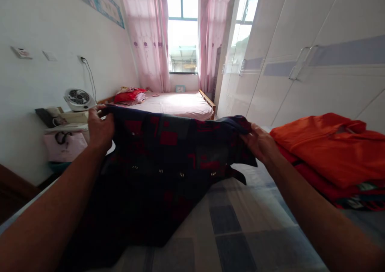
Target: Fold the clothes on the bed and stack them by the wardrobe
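Observation:
A dark garment with red and grey squares and a row of small shiny buttons stretches between my two hands; it looks like a shirt or jacket. My left hand pinches its upper edge at the left. At the right end, beside what seems to be the collar, my right hand grips the cloth between thumb and fingers. The far edge is lifted, while the near part hangs dark over the bed. Shadow hides most detail in the lower part.
Folded orange and red clothes are piled on the bed at the right. To the left stand a small fan and a pink bag. A second bed lies by the window, and white wardrobes line the right side.

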The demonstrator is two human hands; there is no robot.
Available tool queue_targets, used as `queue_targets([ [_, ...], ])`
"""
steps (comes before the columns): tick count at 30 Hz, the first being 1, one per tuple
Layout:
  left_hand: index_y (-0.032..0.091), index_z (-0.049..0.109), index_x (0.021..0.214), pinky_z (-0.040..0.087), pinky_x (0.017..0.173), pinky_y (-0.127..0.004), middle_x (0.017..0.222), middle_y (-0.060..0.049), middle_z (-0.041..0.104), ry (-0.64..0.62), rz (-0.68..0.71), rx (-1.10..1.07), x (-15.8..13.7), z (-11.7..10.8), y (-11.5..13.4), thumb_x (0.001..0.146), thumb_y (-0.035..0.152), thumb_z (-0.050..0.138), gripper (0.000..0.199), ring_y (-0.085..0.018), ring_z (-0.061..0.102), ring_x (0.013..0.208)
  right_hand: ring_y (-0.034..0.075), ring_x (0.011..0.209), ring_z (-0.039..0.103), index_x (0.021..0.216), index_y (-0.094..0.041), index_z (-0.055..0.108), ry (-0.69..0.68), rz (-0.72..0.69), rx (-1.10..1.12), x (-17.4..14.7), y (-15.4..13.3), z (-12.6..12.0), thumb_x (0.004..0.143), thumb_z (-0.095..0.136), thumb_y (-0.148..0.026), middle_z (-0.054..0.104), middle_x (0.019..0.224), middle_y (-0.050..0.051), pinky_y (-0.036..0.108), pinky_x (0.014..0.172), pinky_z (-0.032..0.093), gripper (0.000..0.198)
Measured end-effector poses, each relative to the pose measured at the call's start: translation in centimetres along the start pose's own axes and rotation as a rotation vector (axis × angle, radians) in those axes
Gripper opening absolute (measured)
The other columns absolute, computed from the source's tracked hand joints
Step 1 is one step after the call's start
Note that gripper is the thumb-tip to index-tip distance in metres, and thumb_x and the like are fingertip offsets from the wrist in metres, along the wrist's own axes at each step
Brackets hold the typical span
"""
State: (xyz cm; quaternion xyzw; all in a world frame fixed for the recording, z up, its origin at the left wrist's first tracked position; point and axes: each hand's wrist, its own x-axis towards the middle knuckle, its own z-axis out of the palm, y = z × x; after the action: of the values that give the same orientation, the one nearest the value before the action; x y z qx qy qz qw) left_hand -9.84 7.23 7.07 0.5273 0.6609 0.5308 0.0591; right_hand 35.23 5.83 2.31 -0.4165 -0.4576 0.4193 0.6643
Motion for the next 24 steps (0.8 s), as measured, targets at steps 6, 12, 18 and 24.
queue_targets([
  [6,0.012,0.061,0.113,0.042,0.098,-0.047,0.125,-0.013,0.059,-0.350,0.104,0.188,-4.9,-0.6,-3.9,0.068,0.057,0.056,0.064,-0.032,0.051,0.119,0.028,0.120,0.050,0.123,-0.014,0.050,0.008,0.036,-0.793,-1.9,5.3,0.6,0.079,0.054,-0.039,0.048,0.135,0.016,0.045,0.103,0.037,0.051],
  [12,0.035,0.042,0.136,0.036,0.105,-0.044,0.148,-0.004,0.038,-0.838,0.389,0.379,-14.5,-4.5,-9.5,0.066,0.046,0.069,0.076,-0.031,0.036,0.133,0.027,0.120,0.049,0.126,-0.017,0.053,-0.308,0.037,-0.908,-8.2,6.4,-1.0,0.079,0.052,-0.053,0.055,0.129,0.012,0.041,0.103,0.037,0.059],
  [18,0.030,0.062,0.118,0.050,0.087,-0.031,0.116,-0.004,0.065,-0.803,0.396,0.478,-16.1,-3.4,-8.4,0.078,0.026,0.049,0.042,-0.022,0.064,0.101,0.027,0.104,0.059,0.100,-0.019,0.067,-0.324,0.039,-0.695,-7.0,7.4,0.6,0.078,0.056,-0.048,0.067,0.107,0.006,0.041,0.095,0.043,0.038],
  [24,0.026,0.068,0.094,0.053,0.073,-0.027,0.090,0.000,0.071,-0.497,0.297,0.338,-12.9,-6.5,-4.0,0.080,0.043,0.045,0.032,-0.021,0.066,0.081,0.018,0.083,0.063,0.101,-0.023,0.064,0.045,-0.052,-0.303,-3.9,1.0,0.9,0.077,0.058,-0.050,0.068,0.089,0.000,0.031,0.079,0.051,0.037],
])
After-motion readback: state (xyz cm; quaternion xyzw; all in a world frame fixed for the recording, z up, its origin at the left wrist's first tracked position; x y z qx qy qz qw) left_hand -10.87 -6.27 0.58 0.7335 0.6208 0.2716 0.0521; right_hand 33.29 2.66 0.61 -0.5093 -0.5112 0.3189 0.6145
